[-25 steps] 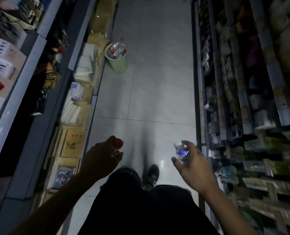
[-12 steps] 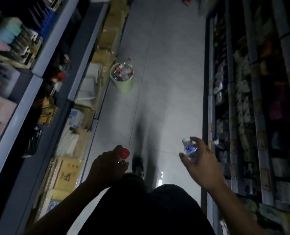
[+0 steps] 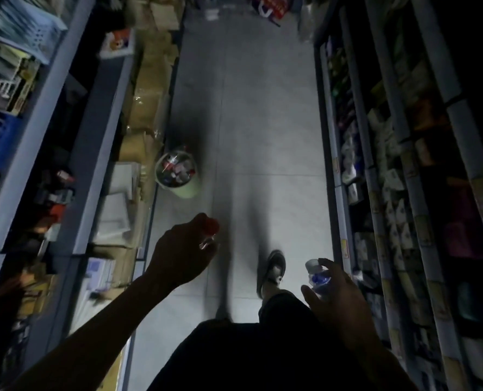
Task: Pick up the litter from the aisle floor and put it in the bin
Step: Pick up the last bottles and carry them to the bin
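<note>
Head view: the left hand (image 3: pixel 182 253) has its fingers curled round a clear bottle (image 3: pixel 208 234) with a red cap (image 3: pixel 210 225), the cap poking out at the hand's 1 o'clock. The right hand (image 3: pixel 337 294) grips a second, smaller clear bottle (image 3: pixel 318 277) with a blue label, its pale cap at the hand's 11 o'clock; thumb and fingers wrap round it. Both bottles are held above the grey tiled floor (image 3: pixel 265 122). The bin (image 3: pixel 178 176), pale green and round, stands at 12 o'clock from the left hand, well apart, against the left shelving (image 3: pixel 93 131) and already heaped with bottles and wrappers. A shoe (image 3: pixel 272 268) shows between the hands. More shelving (image 3: pixel 375 193) lines the aisle at 3 o'clock.
</note>
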The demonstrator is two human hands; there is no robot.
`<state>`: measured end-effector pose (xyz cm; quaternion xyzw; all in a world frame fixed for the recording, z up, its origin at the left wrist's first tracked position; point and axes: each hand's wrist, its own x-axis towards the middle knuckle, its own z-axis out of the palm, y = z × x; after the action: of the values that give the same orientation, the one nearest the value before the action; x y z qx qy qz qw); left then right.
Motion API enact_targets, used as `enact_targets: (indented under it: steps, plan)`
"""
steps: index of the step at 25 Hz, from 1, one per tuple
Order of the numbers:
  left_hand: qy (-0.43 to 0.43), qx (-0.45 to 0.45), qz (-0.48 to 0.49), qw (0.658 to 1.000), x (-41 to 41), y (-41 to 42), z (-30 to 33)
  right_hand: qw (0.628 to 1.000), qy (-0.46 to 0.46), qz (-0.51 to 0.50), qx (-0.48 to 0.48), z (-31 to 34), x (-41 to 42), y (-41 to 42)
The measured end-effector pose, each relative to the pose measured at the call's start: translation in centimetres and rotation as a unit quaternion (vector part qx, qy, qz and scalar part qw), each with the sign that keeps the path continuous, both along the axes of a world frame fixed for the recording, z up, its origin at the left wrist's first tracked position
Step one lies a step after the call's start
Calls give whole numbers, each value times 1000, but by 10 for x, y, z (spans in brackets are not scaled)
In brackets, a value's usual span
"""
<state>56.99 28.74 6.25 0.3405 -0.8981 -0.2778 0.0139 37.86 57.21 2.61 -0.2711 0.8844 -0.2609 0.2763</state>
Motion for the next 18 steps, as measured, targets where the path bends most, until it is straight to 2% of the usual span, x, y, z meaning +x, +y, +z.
enact_targets:
  steps: [5,11,14,18]
  plan:
    - [-7,18,39,999,-81,-36,-1,998,0,46,-42,6,-122,-81]
    - [-57,90,122,987,-129,-92,-10,993,22,94,-67,9,-245,-220]
    - [-60,102,162,980,-159,-142,-16,992,-1,107,-71,10,-289,-300]
    - [-54,109,166,978,-207,-230,-18,993,-23,98,-60,-1,-330,-375]
